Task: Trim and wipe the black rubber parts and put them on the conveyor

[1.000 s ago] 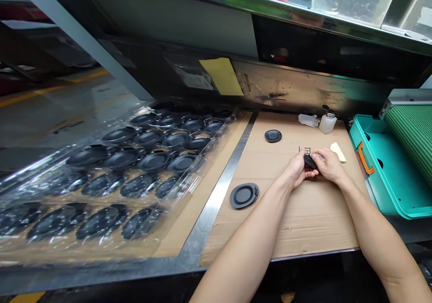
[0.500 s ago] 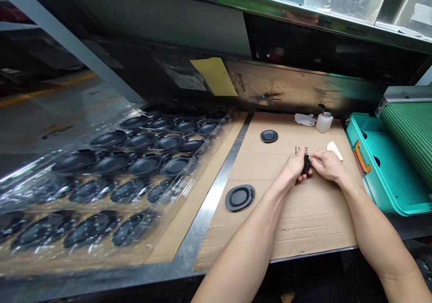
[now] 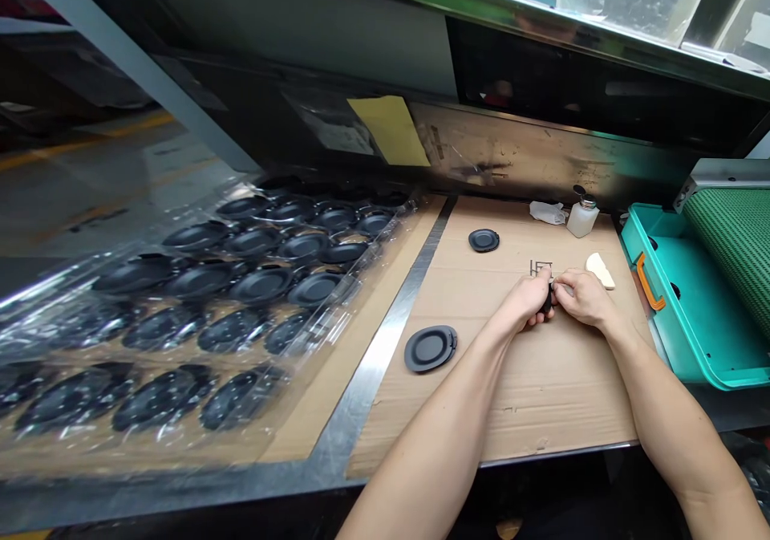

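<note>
Black disc (image 3: 547,299) pinched edge-on between left hand (image 3: 527,302) and right hand (image 3: 583,298), both grips closed on it, over cardboard (image 3: 541,387) far right; two loose discs (image 3: 431,348) lie apart, clear tray (image 3: 352,323) left looks filled, likely mid-batch.

A cardboard sheet (image 3: 541,395) lies on the right half of the worktop (image 3: 337,444), and a tray (image 3: 373,283) filled with rows of discs (image 3: 258,283) lies on the left half, a metal strip (image 3: 385,339) running near to far between them. On the sheet, the near disc (image 3: 431,348) sits by its left edge and the far disc (image 3: 484,240) lies beyond it. At the sheet's middle the left grip (image 3: 528,301) and right grip (image 3: 585,297) meet around a small part (image 3: 548,298). Just right of them lies a wedge (image 3: 600,270); at the far edge stand a bottle (image 3: 582,217) and, left of it, a crumpled wad (image 3: 547,213). A bin (image 3: 691,307) sits right of the sheet, under a belt (image 3: 734,243).
</note>
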The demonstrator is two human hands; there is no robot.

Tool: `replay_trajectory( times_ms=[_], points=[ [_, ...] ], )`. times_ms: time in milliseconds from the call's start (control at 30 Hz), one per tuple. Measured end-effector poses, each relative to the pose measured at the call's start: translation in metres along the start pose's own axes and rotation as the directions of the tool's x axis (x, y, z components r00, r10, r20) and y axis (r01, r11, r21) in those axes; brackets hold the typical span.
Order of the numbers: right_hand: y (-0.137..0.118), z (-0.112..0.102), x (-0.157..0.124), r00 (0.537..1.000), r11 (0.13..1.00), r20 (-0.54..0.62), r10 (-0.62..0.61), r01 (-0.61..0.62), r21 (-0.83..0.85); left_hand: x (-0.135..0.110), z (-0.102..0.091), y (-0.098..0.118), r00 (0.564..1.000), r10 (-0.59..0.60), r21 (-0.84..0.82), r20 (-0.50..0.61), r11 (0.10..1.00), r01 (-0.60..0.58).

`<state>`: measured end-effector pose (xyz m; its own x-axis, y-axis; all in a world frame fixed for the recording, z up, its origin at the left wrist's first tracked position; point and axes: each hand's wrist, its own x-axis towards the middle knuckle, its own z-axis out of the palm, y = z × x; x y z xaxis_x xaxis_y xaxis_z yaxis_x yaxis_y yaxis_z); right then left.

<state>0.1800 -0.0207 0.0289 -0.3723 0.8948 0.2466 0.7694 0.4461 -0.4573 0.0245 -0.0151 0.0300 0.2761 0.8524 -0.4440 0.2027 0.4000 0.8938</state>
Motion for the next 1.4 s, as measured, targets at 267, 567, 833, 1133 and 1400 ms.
replay_trajectory(
  times_ms=[267,567,833,1133,1400],
  points=[
    [0.01,-0.001,-0.001,0.99,0.98,0.115,0.079,-0.099,0.172,0.0,0.0,-0.001,1.0,-0.007,0.046,0.004,0.999,0.007],
    [0.003,0.01,0.001,0.993,0.998,-0.099,-0.066,0.067,0.012,0.006,-0.003,-0.005,1.0,-0.002,-0.06,0.021,0.998,0.003],
    [0.004,0.008,0.002,0.997,0.992,0.024,-0.07,0.072,-0.108,0.009,0.0,-0.01,1.0,0.01,-0.005,-0.026,1.0,-0.01],
    [0.004,0.015,0.002,0.991,0.986,-0.058,-0.118,0.11,-0.125,0.008,-0.004,-0.008,1.0,-0.004,-0.067,0.007,0.998,0.004],
    [-0.001,0.011,0.002,0.994,0.97,-0.036,-0.106,0.095,-0.223,0.008,0.0,-0.011,0.998,0.053,0.028,-0.019,0.998,-0.052]
  ],
)
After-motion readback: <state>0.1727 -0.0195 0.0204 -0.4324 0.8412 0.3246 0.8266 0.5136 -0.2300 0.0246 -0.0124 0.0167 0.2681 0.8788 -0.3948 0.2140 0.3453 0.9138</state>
